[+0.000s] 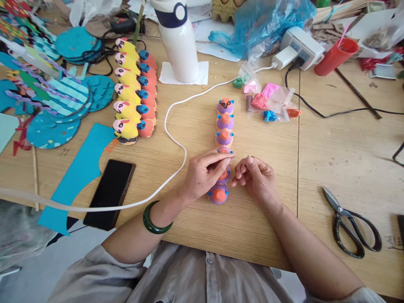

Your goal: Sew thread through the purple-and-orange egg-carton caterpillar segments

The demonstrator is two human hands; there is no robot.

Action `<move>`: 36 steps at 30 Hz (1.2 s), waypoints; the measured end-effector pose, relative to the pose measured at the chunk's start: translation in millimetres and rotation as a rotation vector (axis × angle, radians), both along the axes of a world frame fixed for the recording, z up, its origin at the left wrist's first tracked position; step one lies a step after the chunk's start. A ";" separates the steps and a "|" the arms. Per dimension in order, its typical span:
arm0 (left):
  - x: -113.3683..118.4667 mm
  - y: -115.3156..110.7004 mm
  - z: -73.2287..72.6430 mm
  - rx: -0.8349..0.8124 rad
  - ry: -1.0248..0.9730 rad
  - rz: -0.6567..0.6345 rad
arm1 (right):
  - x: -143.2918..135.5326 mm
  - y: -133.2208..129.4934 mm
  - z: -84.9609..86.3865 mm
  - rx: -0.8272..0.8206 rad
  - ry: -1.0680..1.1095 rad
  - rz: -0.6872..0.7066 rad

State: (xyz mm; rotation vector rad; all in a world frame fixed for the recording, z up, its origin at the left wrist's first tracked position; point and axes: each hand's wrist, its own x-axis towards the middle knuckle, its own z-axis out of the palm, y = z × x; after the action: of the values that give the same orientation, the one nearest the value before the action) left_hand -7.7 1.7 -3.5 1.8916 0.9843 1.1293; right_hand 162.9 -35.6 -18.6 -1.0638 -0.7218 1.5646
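Observation:
A column of small orange and purple clay figures (225,121) with blue side pieces stands on the wooden table. The farthest figure has dark markings on top. My left hand (205,170), with a dark green bangle on its wrist, reaches over the column's nearer part, thumb and fingertips pressed together. Whatever lies between those fingertips is too small to make out. Just right of the column, my right hand (255,174) is pinched, with a tiny dark bit at the thumb tip that I cannot identify. The hands are apart and partly hide the middle figures.
A white cable (167,126) curves across the table left of the column. Yellow and orange clay figures (128,90), a phone (110,189) and a white bottle (178,46) lie beyond it. Small clay bags (268,99) are at the upper right, black scissors (347,219) at the right.

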 end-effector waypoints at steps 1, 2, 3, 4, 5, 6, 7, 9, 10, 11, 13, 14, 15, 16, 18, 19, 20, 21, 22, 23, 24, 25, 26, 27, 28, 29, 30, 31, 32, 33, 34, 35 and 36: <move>0.1 -0.4 -0.6 0.000 0.002 -0.004 | -0.1 0.0 0.0 0.002 -0.007 0.002; 0.2 -0.9 -1.2 0.001 0.004 -0.009 | -0.2 0.2 0.0 0.005 -0.013 0.001; 0.4 -1.5 -1.8 0.001 0.004 -0.014 | -0.3 0.3 -0.1 0.009 -0.018 -0.003; 0.7 -2.2 -2.3 0.003 0.003 -0.020 | -0.3 0.5 -0.3 0.013 -0.020 -0.006; 1.1 -2.9 -2.7 0.009 -0.002 -0.028 | -0.4 0.6 -0.6 0.018 -0.019 -0.006; 1.6 -3.7 -3.0 0.019 -0.007 -0.035 | -0.5 0.5 -0.9 0.025 -0.016 -0.002; 2.2 -4.3 -3.2 0.036 -0.011 -0.040 | -0.7 0.4 -1.3 0.030 -0.014 0.003; 3.1 -5.6 -3.3 0.081 -0.001 -0.030 | -1.4 -0.3 -2.1 0.032 -0.028 0.010; 3.5 -6.1 -3.2 0.105 0.012 -0.019 | -1.8 -0.8 -2.5 0.031 -0.043 0.009; 3.7 -6.6 -3.0 0.125 0.027 -0.010 | -2.2 -1.2 -2.7 0.030 -0.059 0.005; 3.8 -7.3 -2.3 0.147 0.051 0.000 | -3.0 -1.9 -2.8 0.026 -0.079 0.006; 3.7 -7.4 -2.0 0.150 0.051 0.000 | -3.4 -2.0 -2.5 0.024 -0.078 0.012; 3.5 -7.3 -1.7 0.145 0.041 0.002 | -3.6 -2.1 -2.1 0.024 -0.071 0.023; 3.3 -7.0 -1.4 0.126 0.025 0.010 | -3.7 -2.0 -1.5 0.025 -0.062 0.032; 2.9 -6.0 -1.0 0.059 -0.018 0.040 | -3.6 -1.6 0.0 0.035 -0.046 0.040; 2.8 -5.5 -0.8 0.019 -0.042 0.054 | -3.5 -1.4 0.6 0.044 -0.044 0.041; 2.7 -5.0 -0.5 -0.023 -0.065 0.063 | -3.3 -1.2 1.1 0.053 -0.047 0.043; 2.6 -4.8 -0.1 -0.060 -0.085 0.065 | -3.2 -1.0 1.4 0.061 -0.056 0.044; 2.6 -4.7 0.3 -0.089 -0.104 0.060 | -3.0 -0.9 1.4 0.067 -0.068 0.046; 2.7 -4.9 0.6 -0.113 -0.117 0.053 | -2.9 -0.9 1.1 0.070 -0.080 0.048; 2.9 -5.3 1.0 -0.133 -0.122 0.043 | -2.9 -0.9 0.7 0.071 -0.088 0.049; 3.1 -5.8 1.2 -0.148 -0.122 0.037 | -2.9 -1.0 0.1 0.070 -0.091 0.050; 3.3 -6.3 1.4 -0.157 -0.119 0.034 | -3.0 -1.0 -0.5 0.069 -0.090 0.050; 3.5 -6.8 1.4 -0.160 -0.114 0.033 | -3.1 -1.1 -1.0 0.068 -0.086 0.052; 3.6 -7.1 1.4 -0.158 -0.109 0.031 | -3.2 -1.2 -1.4 0.067 -0.081 0.054; 3.7 -7.3 1.3 -0.155 -0.104 0.028 | -3.2 -1.3 -1.7 0.066 -0.076 0.054; 3.7 -7.3 1.3 -0.148 -0.101 0.022 | -3.2 -1.3 -1.8 0.064 -0.072 0.052; 3.6 -7.2 1.4 -0.141 -0.097 0.014 | -3.2 -1.4 -1.8 0.062 -0.070 0.049; 3.4 -7.0 1.6 -0.135 -0.094 -0.002 | -3.2 -1.4 -1.7 0.060 -0.070 0.046; 3.1 -6.7 2.0 -0.129 -0.092 -0.021 | -3.1 -1.5 -1.6 0.057 -0.074 0.044; 2.9 -6.3 2.5 -0.124 -0.093 -0.041 | -2.9 -1.5 -1.7 0.052 -0.079 0.044; 2.6 -5.8 2.9 -0.124 -0.095 -0.062 | -2.8 -1.5 -1.8 0.047 -0.084 0.045; 2.3 -5.4 3.3 -0.129 -0.103 -0.078 | -2.7 -1.6 -2.1 0.044 -0.087 0.045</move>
State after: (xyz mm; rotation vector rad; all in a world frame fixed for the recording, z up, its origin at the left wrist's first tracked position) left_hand -5.4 -3.6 -0.1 1.7370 0.8969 1.0799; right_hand 160.2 -37.2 -20.7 -1.0946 -0.8407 1.5412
